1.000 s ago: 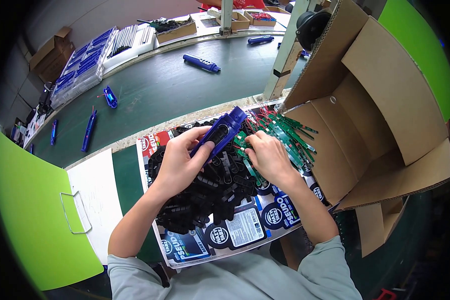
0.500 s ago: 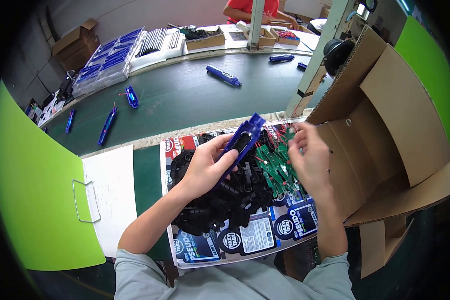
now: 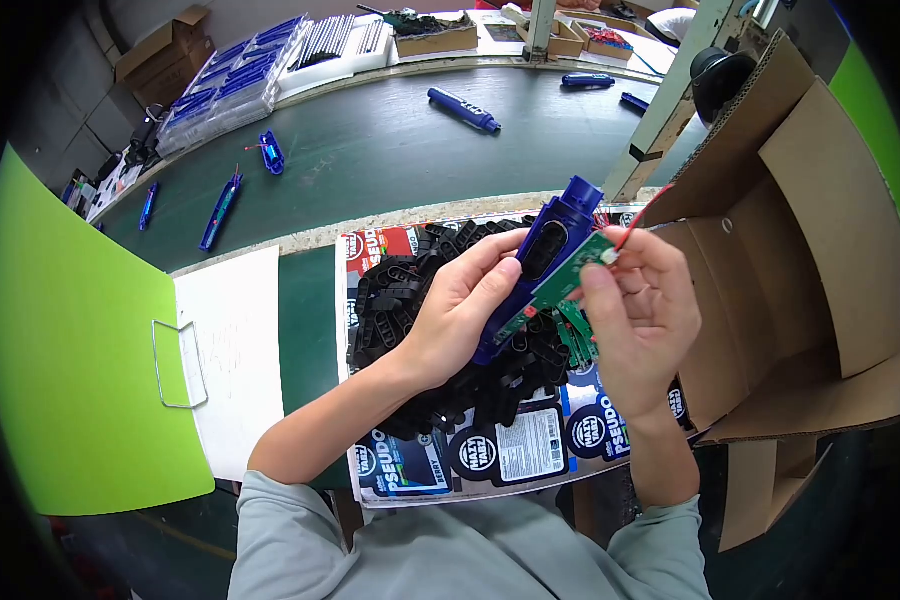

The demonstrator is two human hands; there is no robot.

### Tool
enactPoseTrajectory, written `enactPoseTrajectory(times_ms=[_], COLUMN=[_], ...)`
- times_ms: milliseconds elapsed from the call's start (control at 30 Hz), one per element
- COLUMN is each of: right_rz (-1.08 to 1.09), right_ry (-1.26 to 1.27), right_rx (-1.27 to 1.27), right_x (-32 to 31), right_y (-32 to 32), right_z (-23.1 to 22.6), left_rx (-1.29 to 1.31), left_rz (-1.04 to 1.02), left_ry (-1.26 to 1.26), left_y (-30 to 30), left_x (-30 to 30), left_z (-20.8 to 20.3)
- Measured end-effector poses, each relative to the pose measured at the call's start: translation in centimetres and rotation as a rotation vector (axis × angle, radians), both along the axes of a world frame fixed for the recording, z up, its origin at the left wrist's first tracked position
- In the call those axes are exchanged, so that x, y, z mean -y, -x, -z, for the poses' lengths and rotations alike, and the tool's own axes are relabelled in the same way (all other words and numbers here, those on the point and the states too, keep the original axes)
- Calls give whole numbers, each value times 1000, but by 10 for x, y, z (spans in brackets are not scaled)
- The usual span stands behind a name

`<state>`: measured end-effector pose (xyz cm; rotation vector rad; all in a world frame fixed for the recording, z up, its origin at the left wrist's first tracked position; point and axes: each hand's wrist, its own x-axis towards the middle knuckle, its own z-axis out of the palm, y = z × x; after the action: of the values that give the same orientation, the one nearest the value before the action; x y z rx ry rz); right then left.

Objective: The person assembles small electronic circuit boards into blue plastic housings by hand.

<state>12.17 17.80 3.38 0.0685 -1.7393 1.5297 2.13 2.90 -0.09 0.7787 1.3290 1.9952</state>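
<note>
right hand [image 3: 652, 312] holds board [image 3: 576, 274] (carton [image 3: 785, 275] edge near).

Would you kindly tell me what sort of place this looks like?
Probably an electronics assembly line: blue casings lie along what looks like a conveyor, black parts are heaped nearby, and the right hand holds a green circuit board.

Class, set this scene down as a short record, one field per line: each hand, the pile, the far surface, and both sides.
Left hand: grips blue casing
Right hand: holds green circuit board with red wire; contact with casing unclear
Pile: black parts
Far surface: dark green, blue devices apart
Left side: white paper
Right side: open cardboard box
</note>
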Motion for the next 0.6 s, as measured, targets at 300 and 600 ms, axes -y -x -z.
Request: enactPoseTrajectory(times_ms=[300, 600], right_rz=[17, 8], right_ry=[-42, -36], right_rx=[87, 166], right_x=[7, 1], right_y=[4, 1], right_z=[12, 6], left_rx=[-35, 28], left_rz=[-35, -32], left_ry=[-4, -22], left_y=[-1, 2], left_x=[-2, -4], left_z=[-3, 0])
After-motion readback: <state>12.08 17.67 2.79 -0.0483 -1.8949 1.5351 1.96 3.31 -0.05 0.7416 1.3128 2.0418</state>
